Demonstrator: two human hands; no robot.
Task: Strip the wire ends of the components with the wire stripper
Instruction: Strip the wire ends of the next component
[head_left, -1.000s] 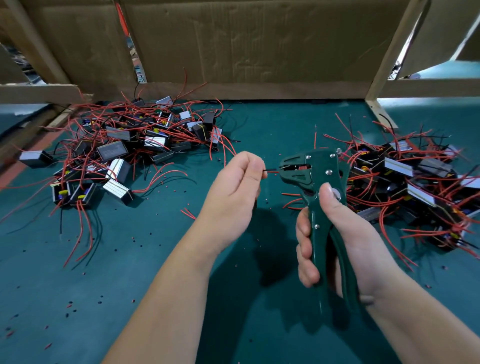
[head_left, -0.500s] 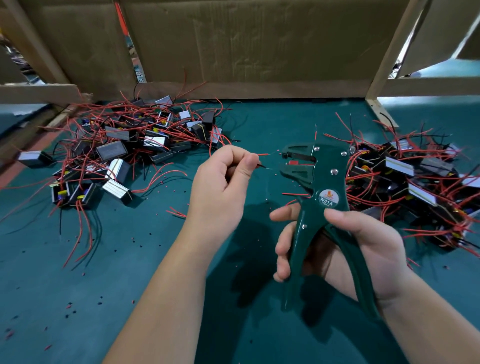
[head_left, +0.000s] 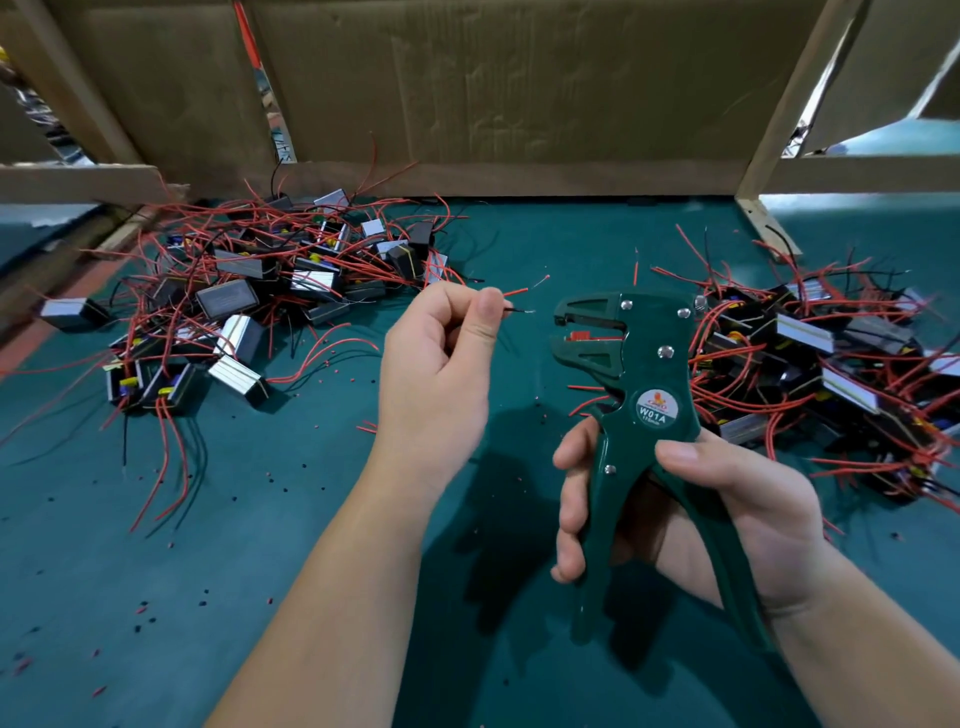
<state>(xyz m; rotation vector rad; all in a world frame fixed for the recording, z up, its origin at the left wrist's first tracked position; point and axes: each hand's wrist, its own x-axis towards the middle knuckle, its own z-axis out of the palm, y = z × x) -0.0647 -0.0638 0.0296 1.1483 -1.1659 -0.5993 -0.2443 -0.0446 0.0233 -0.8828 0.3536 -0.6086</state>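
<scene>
While left hand (head_left: 436, 374) pinches wire ends (head_left: 515, 309), fist raised, right hand (head_left: 727, 514) grip wraps upright wire stripper (head_left: 647, 374) handles.

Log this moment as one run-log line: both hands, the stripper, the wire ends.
left hand: pinches wire ends, tips bare | right hand: grips wire stripper, handles spread | wire ends: short of the jaws, not inserted

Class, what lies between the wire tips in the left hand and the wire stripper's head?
Nothing: in the head view a bare gap, green mat behind, separates the wire tips from the wire stripper.
</scene>
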